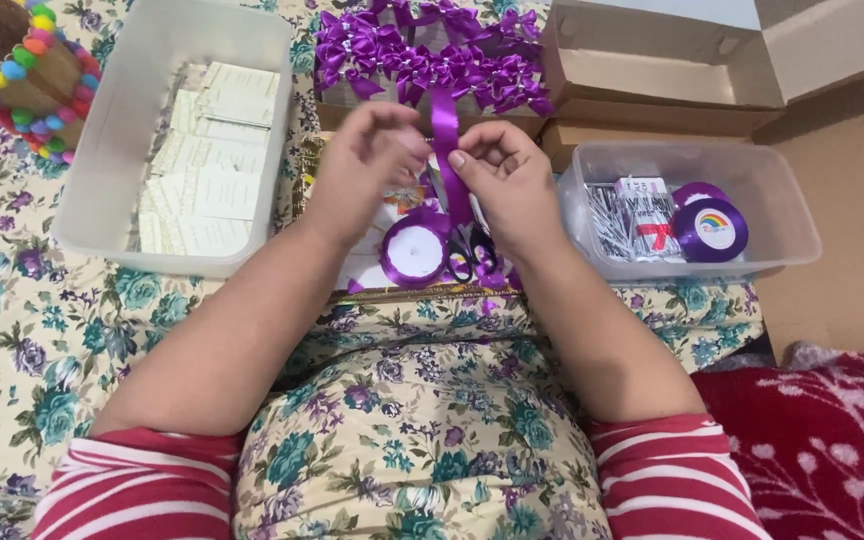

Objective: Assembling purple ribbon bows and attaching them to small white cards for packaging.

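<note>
Head cam view: floral cloth [22, 330] covers the surface and my lap, everything sits on it. Far side, open cardboard box [652, 70]; just left of it a heap of finished purple bows [422, 50]. Left, white plastic tub [152, 130] holding stacked pale printed cards [207, 160]. Right, clear plastic tub [692, 205] with a second purple ribbon roll [712, 230] and a small packet, contents too small to tell. Top left corner, a basket edged with coloured pompoms [27, 70]. Centre, purple ribbon spool [414, 250] lies flat near my wrists, scissors [472, 262] touching beside it, partly hidden. A strip of purple ribbon [444, 140] runs up from the spool between both hands. Left hand [362, 165] has its grip closed, fingertips pinched on the strip from the left. Right hand [507, 170] is likewise pinched on the strip from the right, thumb on top. Hands nearly touching, raised just over the spool. My read: ribbon is being measured or folded for another bow, loop not yet formed, strip not yet cut. Next move likely needs both pinches kept tight while folding the strip over; slack would lose the loop. Scissors are close for the cut.
</note>
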